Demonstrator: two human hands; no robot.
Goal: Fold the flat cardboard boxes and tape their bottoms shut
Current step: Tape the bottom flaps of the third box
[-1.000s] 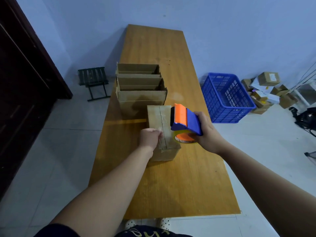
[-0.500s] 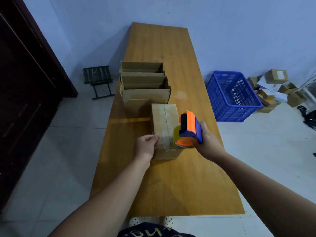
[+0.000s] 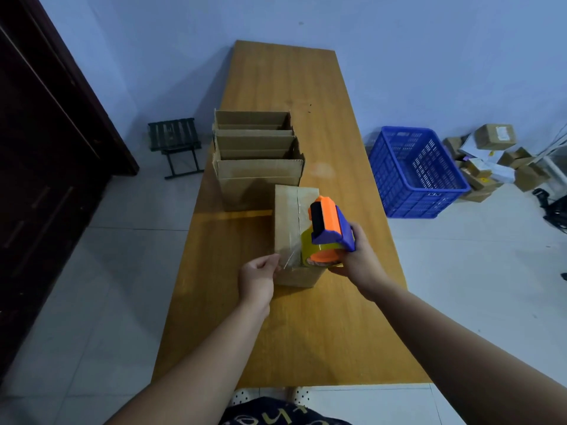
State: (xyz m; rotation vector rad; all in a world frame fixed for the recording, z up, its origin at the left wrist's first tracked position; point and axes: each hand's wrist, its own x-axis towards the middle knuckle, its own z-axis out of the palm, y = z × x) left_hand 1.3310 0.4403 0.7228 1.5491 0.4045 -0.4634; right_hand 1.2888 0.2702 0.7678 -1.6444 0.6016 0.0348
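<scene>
Compared with half a second earlier, the left hand [image 3: 257, 279] is drawn back a little from the near left corner of the closed brown cardboard box [image 3: 287, 222], and the orange and blue plastic tape dispenser [image 3: 329, 228] is tipped so that its black front is shown; a strip of clear tape [image 3: 290, 259] is stretched from the yellowish roll to the left hand, where its end is pinched between thumb and curled fingers; the dispenser is gripped by the right hand [image 3: 360, 262], whose fingers are wrapped round the blue handle, and it is held over the near right part of the box. A centre seam is seen running along the box's top, with glossy tape over it; the box stands on the long wooden table [image 3: 306, 332], just in front of a row of three open brown cardboard boxes [image 3: 257, 170]; whether it touches the nearest one cannot be told. On the floor to the right a blue plastic crate [image 3: 414, 170] is seen, with a pile of small cardboard parcels [image 3: 494, 154] beyond it; to the left of the table a dark folding stool [image 3: 175, 139] is placed.
</scene>
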